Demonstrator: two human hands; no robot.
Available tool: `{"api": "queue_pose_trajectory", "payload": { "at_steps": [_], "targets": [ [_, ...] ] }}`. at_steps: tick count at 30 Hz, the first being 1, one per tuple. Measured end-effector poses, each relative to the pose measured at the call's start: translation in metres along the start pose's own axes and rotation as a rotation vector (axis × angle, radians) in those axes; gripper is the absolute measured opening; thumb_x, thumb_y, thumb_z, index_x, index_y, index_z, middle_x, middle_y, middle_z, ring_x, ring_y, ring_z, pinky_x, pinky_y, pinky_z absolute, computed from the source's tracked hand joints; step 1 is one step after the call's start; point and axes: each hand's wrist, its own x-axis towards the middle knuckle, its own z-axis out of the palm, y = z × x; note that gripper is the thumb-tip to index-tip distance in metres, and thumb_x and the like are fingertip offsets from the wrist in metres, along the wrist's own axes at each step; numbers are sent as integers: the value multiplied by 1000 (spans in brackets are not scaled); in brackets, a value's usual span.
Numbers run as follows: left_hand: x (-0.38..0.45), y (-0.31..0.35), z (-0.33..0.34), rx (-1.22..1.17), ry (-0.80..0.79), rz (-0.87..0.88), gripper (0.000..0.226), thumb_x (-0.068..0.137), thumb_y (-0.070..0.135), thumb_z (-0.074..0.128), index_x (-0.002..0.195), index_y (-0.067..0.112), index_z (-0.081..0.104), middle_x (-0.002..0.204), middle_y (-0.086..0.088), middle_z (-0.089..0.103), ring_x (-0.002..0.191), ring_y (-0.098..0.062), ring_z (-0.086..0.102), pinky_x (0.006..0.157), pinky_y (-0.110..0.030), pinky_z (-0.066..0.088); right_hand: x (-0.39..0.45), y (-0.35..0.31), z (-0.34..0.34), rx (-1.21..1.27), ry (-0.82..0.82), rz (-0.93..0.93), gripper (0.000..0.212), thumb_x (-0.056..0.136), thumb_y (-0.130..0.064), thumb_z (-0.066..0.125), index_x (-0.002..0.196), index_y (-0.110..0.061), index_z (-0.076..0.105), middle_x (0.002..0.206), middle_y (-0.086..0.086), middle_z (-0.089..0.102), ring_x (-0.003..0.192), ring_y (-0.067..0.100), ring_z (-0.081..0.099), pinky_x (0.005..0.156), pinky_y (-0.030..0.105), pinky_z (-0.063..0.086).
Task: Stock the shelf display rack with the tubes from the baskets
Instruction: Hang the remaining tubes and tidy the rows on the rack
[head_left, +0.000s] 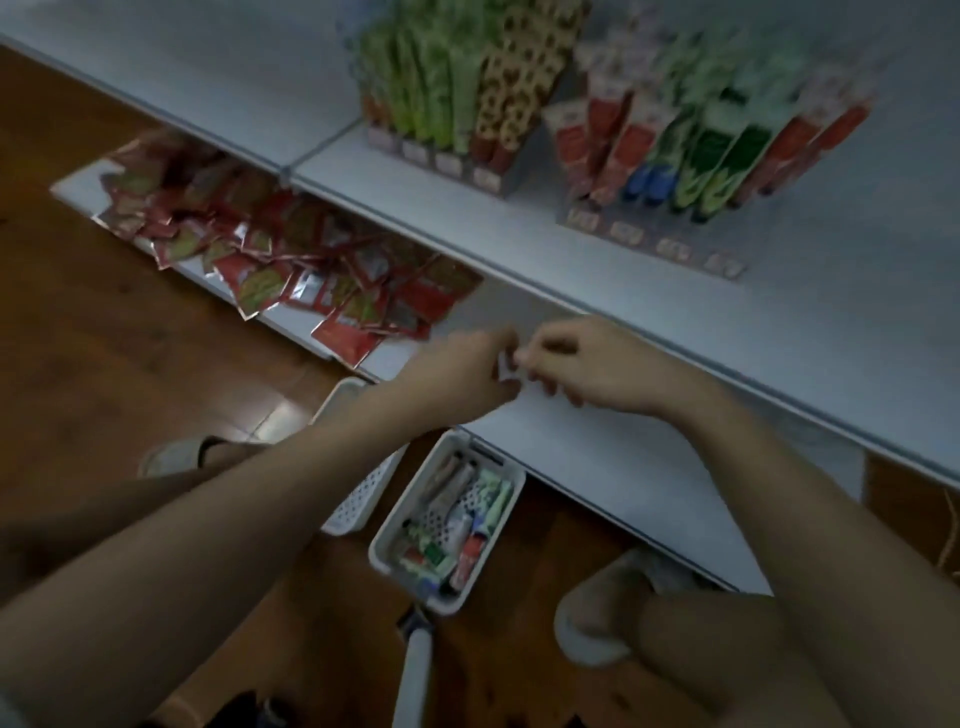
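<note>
Hands meet over the lower shelf (597, 452) edge: left hand (467, 371) and right hand (592, 364), fingers curled, pinch a small white item (505, 365) between them, too blurred to identify. Tubes (457, 525) lie in the basket (387, 545) on the floor below, well apart from the fingers; others stand in racks (649, 234) on the upper shelf, whose front half is bare. Labels unreadable.

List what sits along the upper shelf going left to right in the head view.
Bare shelf → rack of green and heart-patterned tubes → rack of red, green and blue tubes → more bare shelf to the right.
</note>
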Motion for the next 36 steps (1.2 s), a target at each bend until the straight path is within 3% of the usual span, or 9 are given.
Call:
{"api": "queue_pose_trajectory", "payload": {
  "at_steps": [4, 8, 10, 12, 14, 16, 20, 29, 36],
  "targets": [
    [-27, -66, 61, -42, -258, -227, 24, 90, 32, 61, 107, 16, 62, 105, -7, 67, 92, -25, 62, 76, -34, 48, 37, 24, 90, -108, -360, 228, 40, 99, -38, 49, 90, -1, 61, 84, 15, 67, 62, 23, 64, 53, 32, 52],
    [-49, -120, 135, -81, -401, -442, 24, 95, 17, 54, 117, 9, 63, 111, -14, 65, 89, -26, 62, 77, -38, 52, 63, 72, 187, 34, -393, 480, 27, 98, -18, 48, 74, -7, 52, 81, 24, 65, 72, 37, 67, 62, 37, 53],
    [-54, -137, 171, -143, -438, -515, 35, 95, 8, 50, 129, 10, 56, 110, -13, 64, 86, -27, 63, 68, -36, 54, 70, 96, 227, 104, -387, 615, 25, 97, -13, 48, 79, 0, 57, 96, 36, 65, 82, 45, 67, 71, 44, 59],
    [-52, -146, 201, -210, -448, -534, 45, 93, 1, 47, 138, 10, 46, 103, -14, 63, 74, -24, 62, 56, -34, 50, 80, 118, 257, 57, -353, 675, 26, 97, -11, 48, 104, 9, 62, 109, 36, 62, 95, 45, 65, 82, 52, 56],
    [-39, -150, 229, -297, -381, -492, 56, 93, 2, 46, 147, 13, 35, 105, -17, 61, 75, -27, 61, 58, -38, 49, 99, 136, 276, -107, -316, 596, 35, 98, -9, 46, 132, -1, 52, 128, 24, 57, 109, 37, 59, 89, 43, 51],
    [-18, -156, 256, -407, -288, -473, 69, 94, 5, 49, 155, 18, 18, 124, -20, 55, 97, -36, 60, 71, -42, 47, 123, 156, 289, -195, -296, 460, 41, 100, -7, 42, 141, -11, 43, 139, 14, 49, 115, 32, 54, 88, 40, 46],
    [12, -170, 302, -362, -278, -587, 60, 96, 13, 53, 148, 7, 24, 138, -20, 45, 114, -34, 54, 86, -42, 46, 156, 192, 314, -413, -371, 301, 38, 99, -8, 42, 136, -15, 44, 139, 9, 42, 117, 31, 52, 95, 46, 47],
    [26, -174, 328, -407, -346, -743, 32, 84, 12, 70, 110, 9, 52, 108, -12, 62, 94, -29, 62, 75, -40, 53, 144, 197, 288, -748, -498, 193, 52, 86, -14, 68, 132, -20, 47, 134, 3, 45, 109, 26, 56, 76, 35, 45],
    [27, -155, 326, -355, -412, -709, 45, 89, 23, 65, 125, 10, 41, 117, -17, 57, 102, -37, 59, 71, -40, 46, 102, 166, 239, -732, -420, 210, 20, 94, -21, 59, 112, -13, 55, 112, 8, 60, 103, 29, 61, 67, 30, 38]
  ]
}}
